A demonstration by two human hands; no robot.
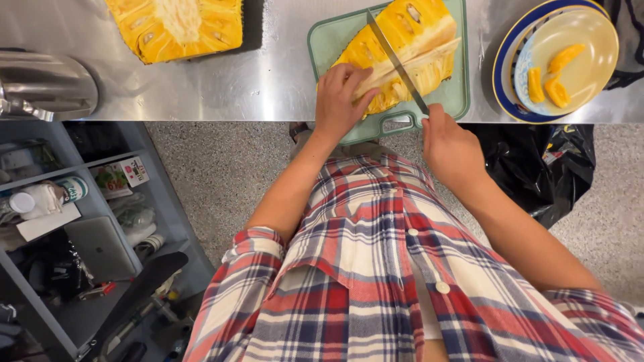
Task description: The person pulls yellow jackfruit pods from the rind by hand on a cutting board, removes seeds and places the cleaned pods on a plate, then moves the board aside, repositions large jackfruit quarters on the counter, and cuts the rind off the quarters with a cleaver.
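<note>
A yellow jackfruit piece [409,40] lies cut side up on a pale green cutting board [329,47] at the near edge of a steel counter. My left hand [341,100] presses down on the fruit's near left end. My right hand [449,144] grips the handle of a long knife [396,60], whose blade runs diagonally into the fruit along its pale core. My plaid shirt fills the lower part of the view.
A second jackfruit piece [178,27] sits at the far left of the steel counter [268,80]. A blue-rimmed plate [570,60] at the right holds three orange fruit pods. A metal pot [47,84] stands left. A black bag [537,167] lies on the floor; shelves [80,228] hold clutter.
</note>
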